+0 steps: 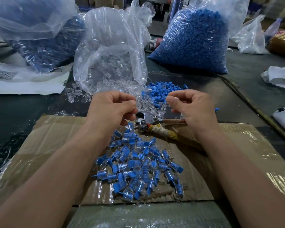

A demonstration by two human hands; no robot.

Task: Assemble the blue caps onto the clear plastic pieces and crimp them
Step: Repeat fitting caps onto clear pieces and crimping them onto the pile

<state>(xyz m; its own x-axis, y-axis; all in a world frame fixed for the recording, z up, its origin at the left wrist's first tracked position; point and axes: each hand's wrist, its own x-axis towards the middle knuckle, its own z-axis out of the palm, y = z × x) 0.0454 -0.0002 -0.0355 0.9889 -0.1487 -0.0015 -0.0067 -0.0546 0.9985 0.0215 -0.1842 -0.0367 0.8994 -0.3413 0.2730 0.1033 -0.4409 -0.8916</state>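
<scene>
Many capped pieces (pixel 138 163) lie in a near pile; loose blue caps (pixel 161 91) and clear pieces (pixel 148 106) wait farther off. The left hand (pixel 112 109) and right hand (pixel 193 107) curl fingertips together, contents unclear.

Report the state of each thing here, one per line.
Left hand, fingers curled, pinch contents unclear.
Right hand, fingers curled, pinch contents unclear.
Crumpled clear plastic bag of clear pieces, open, pieces spilling out.
Tall clear bag of blue caps, upright, full.
Metal crimping pliers with wrapped handles, lying unheld.
Pile of blue-capped clear pieces, assembled, heaped on cardboard.
</scene>
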